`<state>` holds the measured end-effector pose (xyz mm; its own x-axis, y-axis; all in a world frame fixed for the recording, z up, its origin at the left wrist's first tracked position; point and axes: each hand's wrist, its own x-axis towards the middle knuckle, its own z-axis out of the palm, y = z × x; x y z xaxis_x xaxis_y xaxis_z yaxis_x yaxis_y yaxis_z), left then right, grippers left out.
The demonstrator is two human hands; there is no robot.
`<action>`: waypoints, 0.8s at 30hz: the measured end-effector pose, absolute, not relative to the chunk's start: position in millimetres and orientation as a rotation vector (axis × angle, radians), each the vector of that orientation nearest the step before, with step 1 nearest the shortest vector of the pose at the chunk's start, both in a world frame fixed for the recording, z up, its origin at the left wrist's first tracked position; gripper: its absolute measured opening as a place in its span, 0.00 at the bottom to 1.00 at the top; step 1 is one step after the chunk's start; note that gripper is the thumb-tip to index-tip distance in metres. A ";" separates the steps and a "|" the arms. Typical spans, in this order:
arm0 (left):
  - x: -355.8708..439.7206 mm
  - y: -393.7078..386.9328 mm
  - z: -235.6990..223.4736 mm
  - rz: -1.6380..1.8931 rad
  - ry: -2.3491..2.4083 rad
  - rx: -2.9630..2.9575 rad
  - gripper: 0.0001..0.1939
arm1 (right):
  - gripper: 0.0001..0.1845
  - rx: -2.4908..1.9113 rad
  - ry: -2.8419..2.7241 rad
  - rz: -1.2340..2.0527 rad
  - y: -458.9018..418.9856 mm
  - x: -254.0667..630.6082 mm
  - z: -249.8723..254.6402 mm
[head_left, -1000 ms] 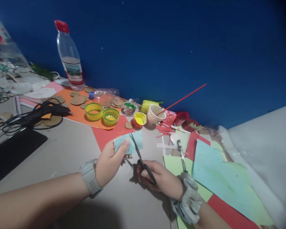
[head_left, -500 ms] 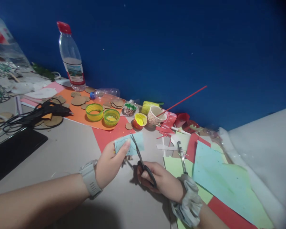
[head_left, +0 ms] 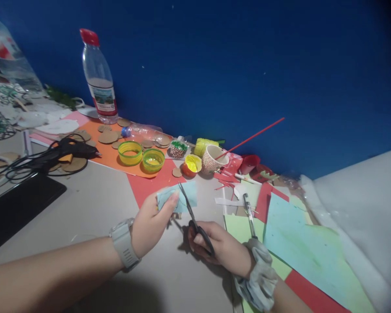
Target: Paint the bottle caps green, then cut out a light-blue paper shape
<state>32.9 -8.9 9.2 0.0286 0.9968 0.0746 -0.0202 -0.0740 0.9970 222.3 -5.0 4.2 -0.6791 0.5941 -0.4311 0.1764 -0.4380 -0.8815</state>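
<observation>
Between its thumb and fingers my left hand (head_left: 153,221) pinches a small piece of light blue paper (head_left: 190,191) with faint drawn lines on it. A pair of scissors (head_left: 204,237) with black handles is gripped in my right hand (head_left: 220,245). The narrow blades point up and away, lying across the paper just right of my left thumb, and look nearly closed. Both hands are above the grey table (head_left: 169,278). A patch of red paper (head_left: 141,187) lies behind my left hand. Part of the blue piece is covered by my left fingers.
Yellow-green rings (head_left: 130,153), a patterned paper cup (head_left: 211,161) with a red stick, and a water bottle (head_left: 101,87) line the blue wall. A glue gun (head_left: 78,148) and black phone (head_left: 26,204) lie left. Blue paper sheets (head_left: 299,234) and a pen (head_left: 249,215) lie right.
The camera view has shifted very slightly. Both hands, the scissors and the blue paper keep nearly the same positions relative to each other.
</observation>
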 end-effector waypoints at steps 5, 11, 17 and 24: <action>33.8 -9.2 9.3 1.257 1.112 1.258 0.16 | 0.26 -1.076 -1.496 2.195 -5.1 223.2 4.1; 34.2 -9.3 11.7 1.268 1.121 1.246 0.18 | 0.24 -1.091 -1.484 2.191 -5.5 222.5 4.6; 33.0 -10.0 9.4 1.253 1.150 1.261 0.18 | 0.25 -1.101 -1.485 2.187 -5.2 220.6 7.9; 32.0 -10.1 8.4 1.230 1.139 1.265 0.17 | 0.26 -1.109 -1.480 2.186 -6.0 221.2 6.2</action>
